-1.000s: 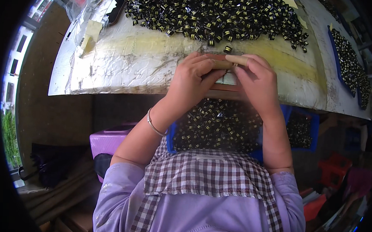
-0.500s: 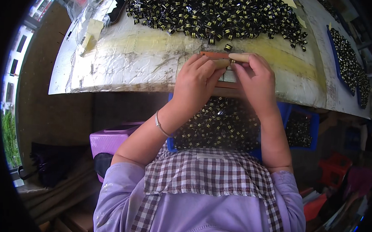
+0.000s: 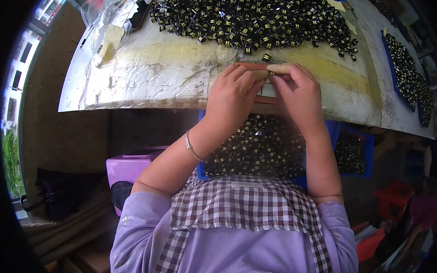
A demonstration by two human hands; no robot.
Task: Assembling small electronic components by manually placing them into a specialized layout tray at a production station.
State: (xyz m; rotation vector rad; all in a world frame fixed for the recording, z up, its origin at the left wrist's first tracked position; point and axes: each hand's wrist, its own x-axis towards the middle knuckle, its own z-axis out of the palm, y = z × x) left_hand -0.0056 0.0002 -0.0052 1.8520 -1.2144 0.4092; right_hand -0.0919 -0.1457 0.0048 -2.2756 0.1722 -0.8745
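Note:
At the table's near edge, my left hand (image 3: 234, 91) and my right hand (image 3: 298, 89) meet fingertip to fingertip. Both are closed in a pinch, with tan finger covers on the index fingers. Whatever lies between the tips is tiny, dark and mostly hidden. Beneath them an orange-edged plate (image 3: 251, 66) with a ribbed pale grey middle lies on the table, partly covered by my hands. Just beyond it sits a single small black-and-yellow part (image 3: 266, 57). A large heap of the same black-and-yellow parts (image 3: 253, 21) spreads behind.
Below the table edge, a blue bin (image 3: 201, 157) full of such parts stands against my apron, with another blue bin (image 3: 369, 155) to its right. Blue trays (image 3: 394, 71) of parts lie far right. A phone (image 3: 142, 13) and plastic wrap are at back left; a purple stool (image 3: 129, 169) stands lower left.
My hands stay pinched together over the plate, with only slight finger movement. The whole view has shifted a little; the parts lie as before.

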